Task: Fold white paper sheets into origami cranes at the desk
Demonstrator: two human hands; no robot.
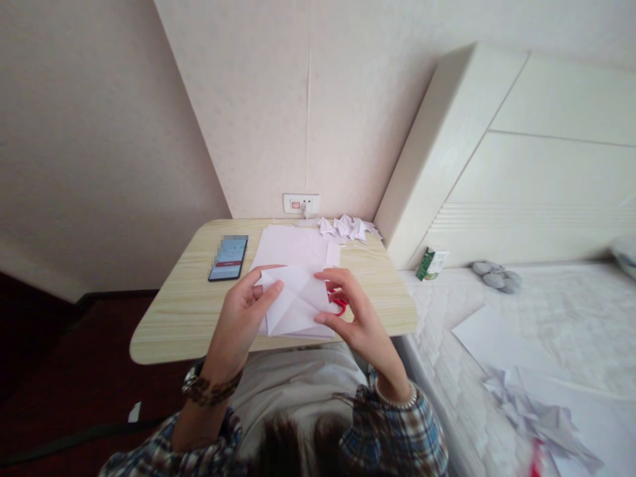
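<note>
1. On the counter (169,324), a smartphone (231,257) lies face up at the left with its screen lit; a dark red band crosses it, but the writing is too small to read and its left side is pixelated
2. A green-and-white carton (432,264) stands on the mattress (437,318) by the headboard (536,159); its print cannot be made out
3. The person's folded white paper (293,301), with creases crossing it, is held above the near middle of the counter
4. The left hand (246,301) pinches its left side, thumb on top and fingers behind
5. The right hand (350,301) is curved and half open, thumb and forefinger spread apart, holding the right side
6. Beneath lie white sheets (293,240), partly covered by the hands and the folded paper, which also hide most of a red looped handle (340,307)
7. Pointed paper pieces (348,228) cluster at the counter's back right, near a wall socket (301,203)
8. More folded pieces (546,417) and a loose sheet (491,338) lie on the mattress, near a grey lobed object (497,276)
</note>
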